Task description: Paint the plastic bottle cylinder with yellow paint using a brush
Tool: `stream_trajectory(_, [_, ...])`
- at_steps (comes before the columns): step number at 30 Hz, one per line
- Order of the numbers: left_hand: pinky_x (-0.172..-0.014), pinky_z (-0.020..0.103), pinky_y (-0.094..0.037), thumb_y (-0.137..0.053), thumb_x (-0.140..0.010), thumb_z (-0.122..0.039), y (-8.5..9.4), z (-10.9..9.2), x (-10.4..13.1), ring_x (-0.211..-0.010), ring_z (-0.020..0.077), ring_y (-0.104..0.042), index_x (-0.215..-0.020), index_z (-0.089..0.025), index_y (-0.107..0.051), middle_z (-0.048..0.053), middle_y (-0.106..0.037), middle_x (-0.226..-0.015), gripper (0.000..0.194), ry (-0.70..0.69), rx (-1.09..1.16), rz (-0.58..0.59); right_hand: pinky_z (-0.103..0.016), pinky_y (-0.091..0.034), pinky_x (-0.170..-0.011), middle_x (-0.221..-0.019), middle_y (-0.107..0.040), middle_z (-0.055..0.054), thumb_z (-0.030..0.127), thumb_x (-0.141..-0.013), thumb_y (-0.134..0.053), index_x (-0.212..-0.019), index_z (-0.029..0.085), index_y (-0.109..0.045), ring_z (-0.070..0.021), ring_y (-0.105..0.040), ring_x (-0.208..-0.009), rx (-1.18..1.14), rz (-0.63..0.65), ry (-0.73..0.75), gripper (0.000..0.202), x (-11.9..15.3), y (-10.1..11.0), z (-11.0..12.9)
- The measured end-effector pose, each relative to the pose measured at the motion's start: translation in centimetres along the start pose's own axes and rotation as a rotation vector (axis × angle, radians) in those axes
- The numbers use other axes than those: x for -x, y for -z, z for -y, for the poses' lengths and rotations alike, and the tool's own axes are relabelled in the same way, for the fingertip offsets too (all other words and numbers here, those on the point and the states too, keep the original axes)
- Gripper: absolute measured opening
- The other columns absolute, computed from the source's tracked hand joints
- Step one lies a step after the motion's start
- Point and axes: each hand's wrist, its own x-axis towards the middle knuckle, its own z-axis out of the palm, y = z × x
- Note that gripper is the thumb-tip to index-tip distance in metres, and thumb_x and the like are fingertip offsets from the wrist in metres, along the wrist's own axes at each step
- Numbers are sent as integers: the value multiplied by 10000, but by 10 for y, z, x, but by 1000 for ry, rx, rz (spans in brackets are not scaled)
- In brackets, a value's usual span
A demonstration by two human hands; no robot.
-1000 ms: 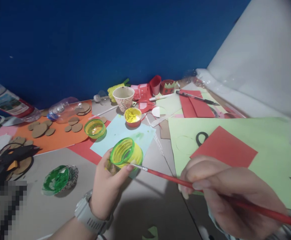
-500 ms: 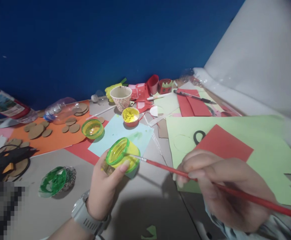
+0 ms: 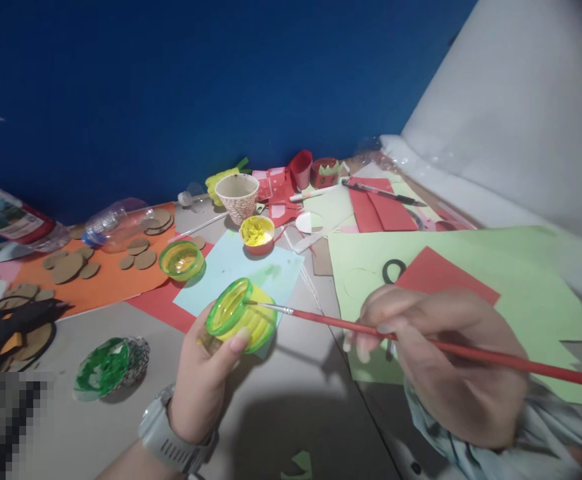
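Note:
My left hand (image 3: 203,373) holds a small yellow cup with a green rim (image 3: 258,313), tilted so its mouth faces left. A red-handled paintbrush (image 3: 325,320) is pinched between the closed fingers of my right hand (image 3: 451,360); its tip touches the cup near the green rim. Behind the cup, a small container of yellow paint (image 3: 257,235) stands at the edge of a light blue sheet (image 3: 235,263). A second green-rimmed yellow piece (image 3: 181,261) lies to the left. Green paint fills a crumpled dish (image 3: 103,369) on the grey table (image 3: 171,347).
Cardboard discs (image 3: 68,267) lie on orange paper (image 3: 105,287) at the left, near a black glue gun (image 3: 5,333). A patterned paper cup (image 3: 237,197) stands at the back. Scissors (image 3: 394,270) and red paper (image 3: 451,277) rest on light green paper (image 3: 535,273).
The view has shifted slightly. The brush has moved a little along the cup's rim and its handle lies more level. Both hands keep their holds.

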Motion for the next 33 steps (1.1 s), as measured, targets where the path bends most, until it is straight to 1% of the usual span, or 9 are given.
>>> stream_trajectory(4, [-792, 374, -571, -741, -737, -393, 2, 2, 2, -940, 292, -686, -1154, -170, -651, 123, -721, -1059, 481, 16, 62, 3, -330, -542, -563, -740, -642, -6, 73, -884, -505, -879, 239, -598, -157, -626, -655, -26, -89, -61, 190, 0, 0, -2])
stream_trajectory(6, [-786, 378, -575, -764, -700, -413, 2, 1, 4, -926, 295, -690, -1137, -176, -664, 122, -725, -1042, 508, 21, 87, -4, -320, -532, -543, -717, -632, 4, 82, -889, -508, -876, 237, -604, -143, -608, -609, -56, -138, -58, 183, -1, 1, -1])
stream_trajectory(11, [-783, 406, -583, -804, -626, -439, 4, 0, 8, -891, 304, -703, -1094, -232, -693, 88, -736, -983, 523, 50, 166, 13, -311, -522, -522, -683, -657, 9, 110, -906, -490, -889, 235, -614, -127, -597, -542, -189, -48, -67, 177, -1, 4, 3])
stream_trajectory(14, [-919, 403, -534, -776, -661, -450, 10, 4, 11, -1074, 309, -646, -1125, -289, -682, 62, -711, -1098, 500, 26, 206, 72, -293, -514, -488, -686, -669, 3, 134, -924, -464, -883, 246, -614, -139, -616, -573, -239, -38, -105, 191, -1, 5, 5])
stream_trajectory(17, [-966, 398, -512, -753, -677, -464, 15, 7, 14, -1184, 320, -578, -1212, -283, -634, 61, -626, -1284, 578, 15, 221, 155, -282, -513, -480, -657, -663, 10, 172, -931, -469, -861, 259, -609, -148, -631, -590, -249, -33, -140, 180, -2, 5, 6])
stream_trajectory(20, [-938, 373, -533, -751, -679, -464, 16, 5, 14, -1148, 308, -602, -1233, -261, -616, 60, -602, -1321, 605, 39, 241, 255, -285, -513, -503, -654, -665, 19, 193, -931, -484, -846, 268, -602, -143, -628, -576, -226, -48, -168, 164, -3, 5, 7])
stream_trajectory(24, [-918, 292, -538, -721, -743, -415, 11, 0, 12, -1111, 237, -629, -1205, -298, -631, 7, -626, -1290, 485, 45, 307, 327, -296, -509, -538, -614, -653, 29, 203, -937, -481, -821, 271, -586, -148, -625, -587, -197, -119, -200, 170, -2, 6, 7])
stream_trajectory(29, [-910, 327, -550, -728, -732, -435, 8, -3, 10, -1097, 247, -634, -1245, -286, -603, 27, -615, -1299, 549, 37, 295, 327, -291, -507, -514, -647, -665, 34, 208, -931, -495, -804, 278, -581, -153, -634, -595, -214, -80, -222, 168, -2, 5, 6])
stream_trajectory(33, [-807, 309, -590, -748, -720, -416, 8, -4, 12, -1069, 245, -652, -1149, -349, -657, 8, -675, -1189, 445, 48, 296, 295, -303, -512, -555, -600, -632, 48, 251, -932, -510, -788, 274, -567, -150, -621, -592, -177, -151, -261, 156, -3, 6, 4])
